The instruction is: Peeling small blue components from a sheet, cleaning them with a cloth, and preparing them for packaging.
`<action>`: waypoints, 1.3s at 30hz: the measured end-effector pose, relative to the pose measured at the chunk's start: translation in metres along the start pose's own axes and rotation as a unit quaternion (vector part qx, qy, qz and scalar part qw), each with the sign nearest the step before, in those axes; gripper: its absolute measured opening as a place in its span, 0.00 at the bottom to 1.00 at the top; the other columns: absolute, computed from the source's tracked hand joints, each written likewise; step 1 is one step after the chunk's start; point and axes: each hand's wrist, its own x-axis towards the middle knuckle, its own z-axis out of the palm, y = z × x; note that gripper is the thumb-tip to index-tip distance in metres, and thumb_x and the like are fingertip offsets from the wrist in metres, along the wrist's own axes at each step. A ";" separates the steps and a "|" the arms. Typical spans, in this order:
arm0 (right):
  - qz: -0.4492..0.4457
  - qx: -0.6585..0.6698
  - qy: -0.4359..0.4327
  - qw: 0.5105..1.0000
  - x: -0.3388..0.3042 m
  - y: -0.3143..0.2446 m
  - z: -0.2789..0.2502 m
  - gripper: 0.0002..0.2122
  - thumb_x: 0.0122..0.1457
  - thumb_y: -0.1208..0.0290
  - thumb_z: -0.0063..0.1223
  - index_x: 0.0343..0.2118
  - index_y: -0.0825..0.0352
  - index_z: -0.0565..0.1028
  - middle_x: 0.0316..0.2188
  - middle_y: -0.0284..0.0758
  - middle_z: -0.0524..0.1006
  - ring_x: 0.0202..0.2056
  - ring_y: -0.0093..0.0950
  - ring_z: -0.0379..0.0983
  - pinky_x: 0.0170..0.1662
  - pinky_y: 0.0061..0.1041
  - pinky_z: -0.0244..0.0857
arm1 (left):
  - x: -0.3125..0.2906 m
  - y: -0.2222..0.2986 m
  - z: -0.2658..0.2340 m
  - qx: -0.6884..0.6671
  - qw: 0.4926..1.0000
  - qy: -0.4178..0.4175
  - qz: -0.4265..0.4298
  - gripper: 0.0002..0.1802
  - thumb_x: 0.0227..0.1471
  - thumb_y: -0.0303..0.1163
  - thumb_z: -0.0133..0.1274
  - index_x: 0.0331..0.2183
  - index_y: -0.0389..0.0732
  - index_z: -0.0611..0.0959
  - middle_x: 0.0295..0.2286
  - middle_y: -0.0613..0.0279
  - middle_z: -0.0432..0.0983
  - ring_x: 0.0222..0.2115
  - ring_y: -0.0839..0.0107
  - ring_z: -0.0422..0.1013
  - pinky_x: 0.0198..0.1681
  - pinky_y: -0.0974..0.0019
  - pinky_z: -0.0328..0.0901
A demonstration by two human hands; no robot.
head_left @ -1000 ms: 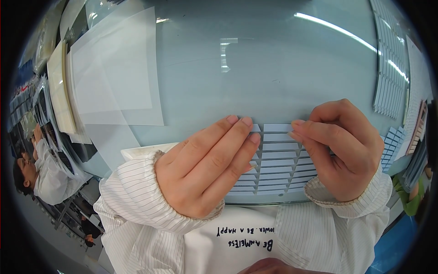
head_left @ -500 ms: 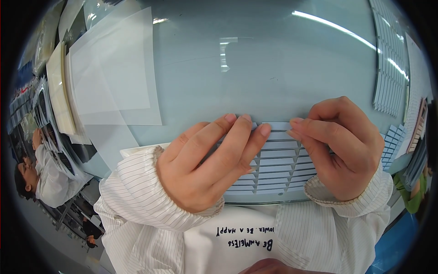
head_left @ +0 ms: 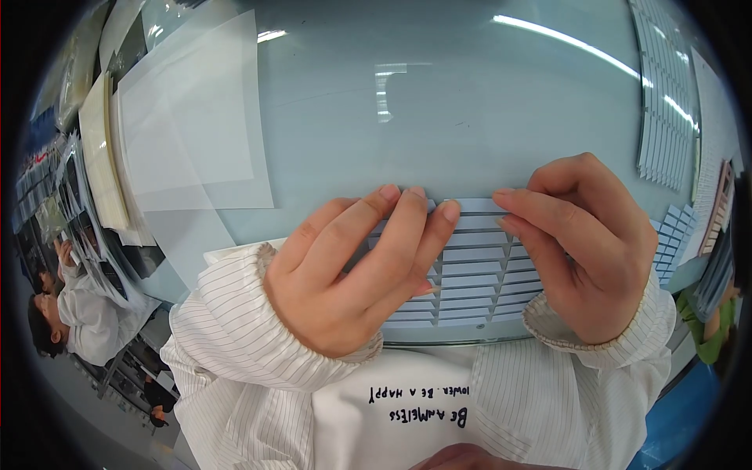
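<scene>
Rows of narrow pale-blue strips (head_left: 470,266) lie on the glass-like tabletop before me, in columns with thin gaps between. My left hand (head_left: 352,270) rests over the left columns, fingers stretched and a little apart. Its fingertips touch the far row, and its palm hides many strips. At the right end of the topmost strip (head_left: 472,205), my right hand (head_left: 591,243) has index finger and thumb closed about the end, the index at the far edge and the thumb just nearer. The other right fingers are curled in.
Translucent white sheets (head_left: 192,117) lie at the far left, beside a cream stack (head_left: 102,149). More strips in rows (head_left: 666,94) lie at the far right, with small blue pieces (head_left: 675,239) nearer. A person in white (head_left: 98,313) sits at the left; a green sleeve (head_left: 705,325) shows at the right.
Both hands and the strips appear slightly higher in the picture, as the view has shifted a little. My right thumb and index finger have parted slightly at the strip's end.
</scene>
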 end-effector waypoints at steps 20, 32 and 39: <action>0.003 -0.029 -0.027 0.999 -0.003 -0.001 -0.007 0.17 0.46 0.90 0.61 0.39 0.67 0.84 0.31 0.35 0.70 0.25 0.22 0.69 0.25 0.19 0.63 | 0.003 0.003 -0.003 0.023 0.999 -0.027 -0.007 0.27 0.50 0.43 0.59 0.50 0.38 0.84 0.49 0.53 0.74 0.44 0.58 0.71 0.42 0.61 0.71; -0.017 -0.096 -0.049 0.994 -0.005 -0.005 -0.012 0.22 0.40 0.90 0.58 0.41 0.68 0.84 0.32 0.37 0.71 0.21 0.22 0.66 0.23 0.20 0.62 | 0.002 0.004 -0.003 0.047 0.998 -0.036 0.002 0.27 0.53 0.44 0.56 0.51 0.39 0.84 0.50 0.53 0.74 0.45 0.58 0.70 0.42 0.59 0.70; 0.003 -0.067 -0.015 0.998 -0.003 -0.003 -0.013 0.21 0.41 0.90 0.57 0.41 0.70 0.83 0.33 0.37 0.72 0.21 0.22 0.66 0.23 0.19 0.61 | 0.001 0.005 -0.005 0.062 0.997 -0.048 -0.009 0.26 0.55 0.45 0.54 0.52 0.42 0.83 0.50 0.55 0.73 0.46 0.58 0.70 0.42 0.59 0.69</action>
